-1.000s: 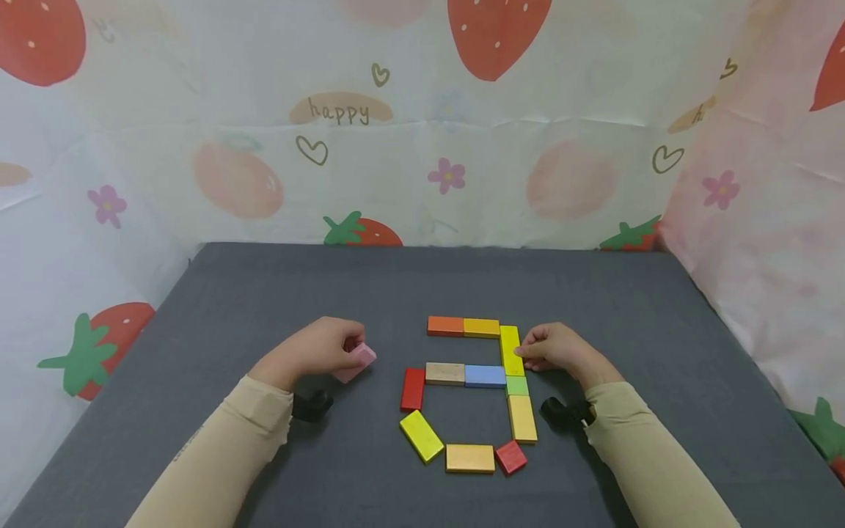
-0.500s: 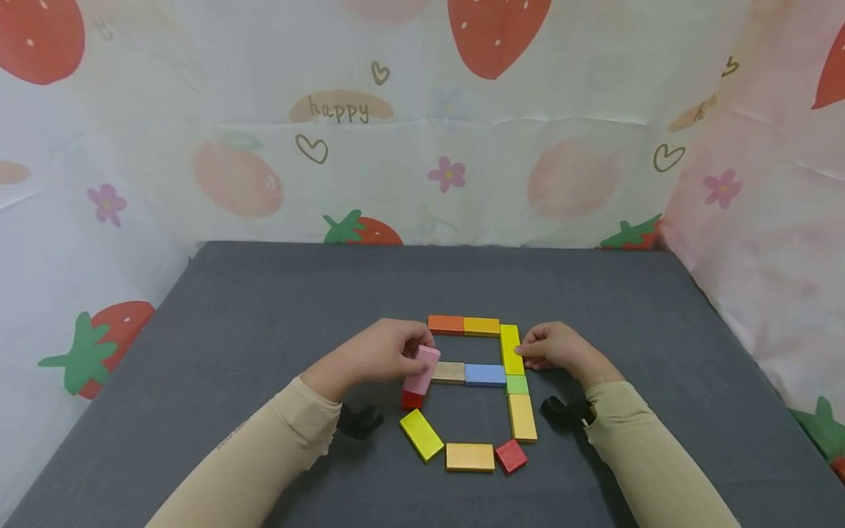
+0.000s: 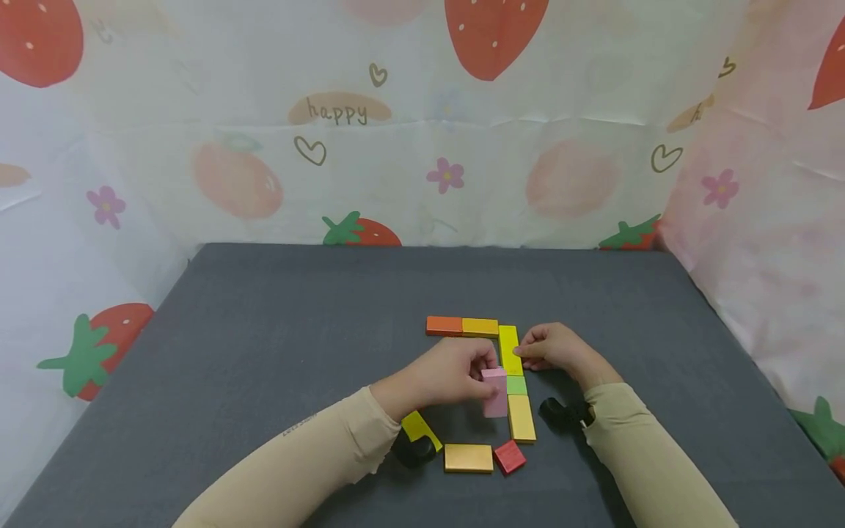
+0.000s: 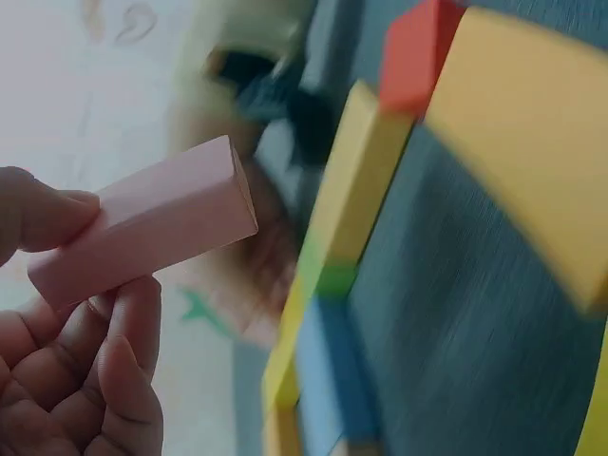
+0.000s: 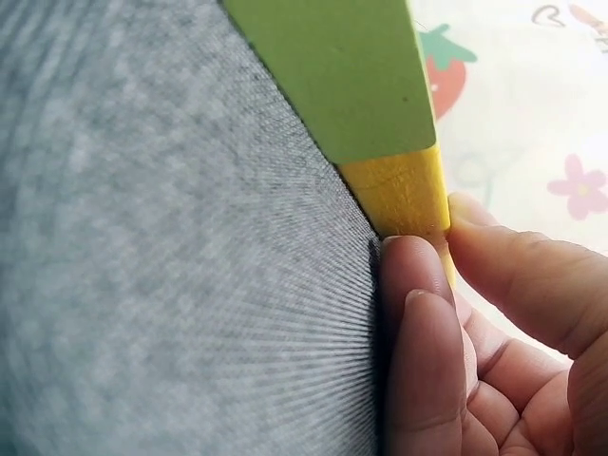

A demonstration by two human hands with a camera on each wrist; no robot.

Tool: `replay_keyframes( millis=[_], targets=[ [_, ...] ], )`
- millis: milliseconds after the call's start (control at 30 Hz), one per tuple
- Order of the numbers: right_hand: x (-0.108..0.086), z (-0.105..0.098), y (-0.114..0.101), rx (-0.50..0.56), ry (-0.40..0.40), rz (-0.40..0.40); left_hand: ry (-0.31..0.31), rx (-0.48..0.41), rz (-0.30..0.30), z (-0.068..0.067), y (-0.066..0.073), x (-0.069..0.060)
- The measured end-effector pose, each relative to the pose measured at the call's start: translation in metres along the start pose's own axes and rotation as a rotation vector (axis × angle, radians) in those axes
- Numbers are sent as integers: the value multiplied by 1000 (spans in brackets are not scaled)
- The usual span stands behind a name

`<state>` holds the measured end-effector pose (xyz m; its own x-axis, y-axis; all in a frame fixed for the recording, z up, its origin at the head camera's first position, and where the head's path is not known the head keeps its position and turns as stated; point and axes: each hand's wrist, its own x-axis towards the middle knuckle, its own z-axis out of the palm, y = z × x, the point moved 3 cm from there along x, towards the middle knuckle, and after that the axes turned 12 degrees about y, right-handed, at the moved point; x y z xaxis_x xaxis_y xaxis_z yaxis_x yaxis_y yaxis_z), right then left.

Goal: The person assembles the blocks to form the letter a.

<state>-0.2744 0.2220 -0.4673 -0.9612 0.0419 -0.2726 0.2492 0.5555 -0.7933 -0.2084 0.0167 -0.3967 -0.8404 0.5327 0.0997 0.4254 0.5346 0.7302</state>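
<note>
My left hand (image 3: 442, 374) pinches a pink wooden block (image 3: 495, 396) between thumb and fingers, tilted up above the layout. The left wrist view shows the block (image 4: 152, 223) gripped at one end. At the right side, my right hand (image 3: 561, 350) has its thumb and fingertips on the outer edge of a yellow block (image 3: 509, 350). The right wrist view shows the thumb on the yellow block's (image 5: 399, 190) edge and the fingers against its side, beside a green block (image 5: 342, 76). My left hand and forearm hide the blue, wood-coloured and red blocks in the head view.
Orange (image 3: 444, 325) and amber (image 3: 480, 327) blocks lie along the far side. Tan (image 3: 521, 419), red (image 3: 510, 457), light orange (image 3: 468, 458) and partly covered yellow (image 3: 417, 425) blocks form the near loop. A printed cloth (image 3: 409, 169) stands behind the dark table (image 3: 284, 293).
My left hand has carried the pink block rightward from left of the layout, over the red block, to beside the right column. My right hand stays at the yellow block.
</note>
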Motion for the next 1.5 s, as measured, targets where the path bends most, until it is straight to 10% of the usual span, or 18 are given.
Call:
replay_keyframes(
  millis=[367,767,1500],
  targets=[
    [-1,-1,-2,9,-29,-28,-152,43,77,45,15,5],
    [-2,-1,-1,7,-18,-12,-239,30,14,74,18,3],
    [-4,-1,-3,0,-5,-14,-298,181,197,75,23,1]
  ],
)
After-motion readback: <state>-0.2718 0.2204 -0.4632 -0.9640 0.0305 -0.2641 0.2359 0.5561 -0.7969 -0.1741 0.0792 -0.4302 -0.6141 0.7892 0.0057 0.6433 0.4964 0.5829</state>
